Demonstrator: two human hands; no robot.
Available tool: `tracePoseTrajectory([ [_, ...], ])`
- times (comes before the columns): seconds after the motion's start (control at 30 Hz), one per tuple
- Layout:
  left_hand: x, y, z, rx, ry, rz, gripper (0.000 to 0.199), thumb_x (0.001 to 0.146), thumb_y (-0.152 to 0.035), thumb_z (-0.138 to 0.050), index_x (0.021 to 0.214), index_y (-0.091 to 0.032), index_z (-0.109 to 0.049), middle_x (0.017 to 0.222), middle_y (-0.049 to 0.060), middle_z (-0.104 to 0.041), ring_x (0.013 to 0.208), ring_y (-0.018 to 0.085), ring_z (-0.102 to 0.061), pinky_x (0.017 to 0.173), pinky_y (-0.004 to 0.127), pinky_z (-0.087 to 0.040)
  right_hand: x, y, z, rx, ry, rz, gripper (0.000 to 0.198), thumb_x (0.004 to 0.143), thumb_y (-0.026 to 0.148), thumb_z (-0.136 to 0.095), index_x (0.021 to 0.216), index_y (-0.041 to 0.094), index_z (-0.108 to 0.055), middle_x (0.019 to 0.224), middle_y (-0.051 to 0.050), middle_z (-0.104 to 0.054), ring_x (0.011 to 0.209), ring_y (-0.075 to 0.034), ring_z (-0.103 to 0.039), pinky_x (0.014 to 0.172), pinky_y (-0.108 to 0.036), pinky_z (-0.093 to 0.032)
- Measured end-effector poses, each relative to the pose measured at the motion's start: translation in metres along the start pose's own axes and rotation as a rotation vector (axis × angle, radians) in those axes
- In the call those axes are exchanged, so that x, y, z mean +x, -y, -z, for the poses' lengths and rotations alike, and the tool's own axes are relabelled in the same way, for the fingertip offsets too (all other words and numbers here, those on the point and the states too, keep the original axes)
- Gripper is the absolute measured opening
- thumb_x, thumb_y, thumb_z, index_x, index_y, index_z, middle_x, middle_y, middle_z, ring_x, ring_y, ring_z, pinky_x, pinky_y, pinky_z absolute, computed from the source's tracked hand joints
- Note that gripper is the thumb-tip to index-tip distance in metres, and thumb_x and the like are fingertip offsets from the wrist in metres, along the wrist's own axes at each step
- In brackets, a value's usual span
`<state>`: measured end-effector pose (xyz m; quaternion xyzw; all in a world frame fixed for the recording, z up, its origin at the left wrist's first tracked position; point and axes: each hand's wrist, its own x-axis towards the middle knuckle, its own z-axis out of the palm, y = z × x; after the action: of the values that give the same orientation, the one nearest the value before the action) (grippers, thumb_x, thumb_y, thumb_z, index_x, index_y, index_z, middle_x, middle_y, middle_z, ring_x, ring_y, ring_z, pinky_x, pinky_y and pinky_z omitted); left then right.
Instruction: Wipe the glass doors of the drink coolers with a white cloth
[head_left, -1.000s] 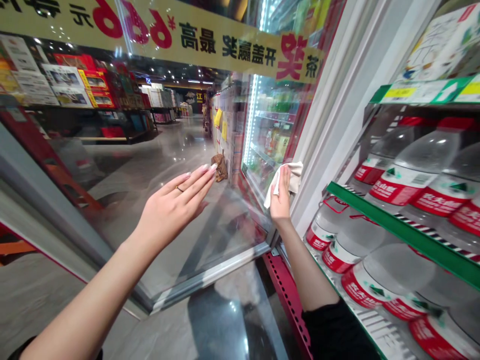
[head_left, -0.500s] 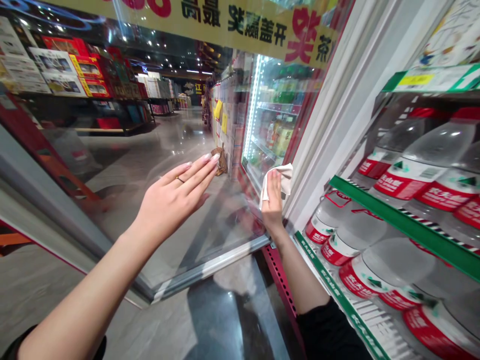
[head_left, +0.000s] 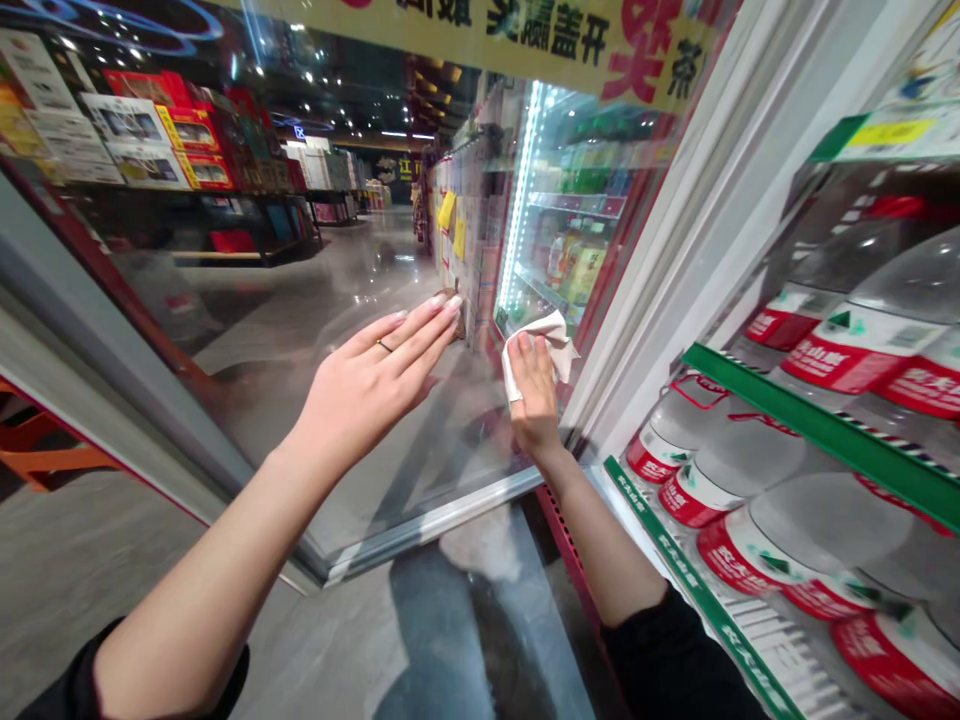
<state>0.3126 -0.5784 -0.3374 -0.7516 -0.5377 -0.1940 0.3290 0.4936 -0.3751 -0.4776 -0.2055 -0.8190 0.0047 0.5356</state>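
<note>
My left hand (head_left: 375,380) reaches out with its fingers stretched straight and side by side, a ring on one of them. It is at the glass door (head_left: 420,450); whether the palm touches the pane I cannot tell. My right hand (head_left: 534,400) presses a white cloth (head_left: 559,340) against the lower right part of the same glass, near the frame. Part of the cloth sticks out above and beside the fingers, and the rest is hidden under them.
On the right, shelves with green edge strips (head_left: 817,425) hold several large water bottles (head_left: 735,545) with red and white labels. The white door frame (head_left: 660,250) runs beside them. Through the glass are boxed goods (head_left: 142,140) and a lit drinks cooler (head_left: 570,230). A yellow banner (head_left: 517,50) crosses the top.
My right hand has slid the cloth slightly left across the glass, away from the frame. My left hand remains stretched out at the pane. The view has shifted a little.
</note>
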Motion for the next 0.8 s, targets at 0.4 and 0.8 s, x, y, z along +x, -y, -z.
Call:
tracePoseTrajectory([
  [0.4,0.001,0.002,0.0,-0.131,0.01,0.064,0.063,0.111,-0.026,-0.051,0.172,-0.034,-0.04,0.179,0.001,-0.045,0.165,0.025,-0.044,0.139,0.045,-0.035,-0.003,0.031,-0.017,-0.124,0.006,0.128,0.08,0.105,0.003,-0.031,0.178,0.035,-0.029,0.178,0.0,-0.049,0.173,-0.02,-0.029,0.143,-0.052,-0.026],
  [0.8,-0.009,0.003,0.02,0.083,0.044,-0.06,0.06,0.115,-0.027,-0.05,0.174,-0.022,-0.038,0.181,0.003,-0.038,0.167,0.021,-0.035,0.141,0.04,-0.031,0.002,0.067,-0.031,-0.188,-0.083,0.057,0.067,0.109,0.007,-0.032,0.172,0.024,-0.046,0.175,-0.007,-0.053,0.174,-0.024,-0.027,0.142,-0.053,-0.026],
])
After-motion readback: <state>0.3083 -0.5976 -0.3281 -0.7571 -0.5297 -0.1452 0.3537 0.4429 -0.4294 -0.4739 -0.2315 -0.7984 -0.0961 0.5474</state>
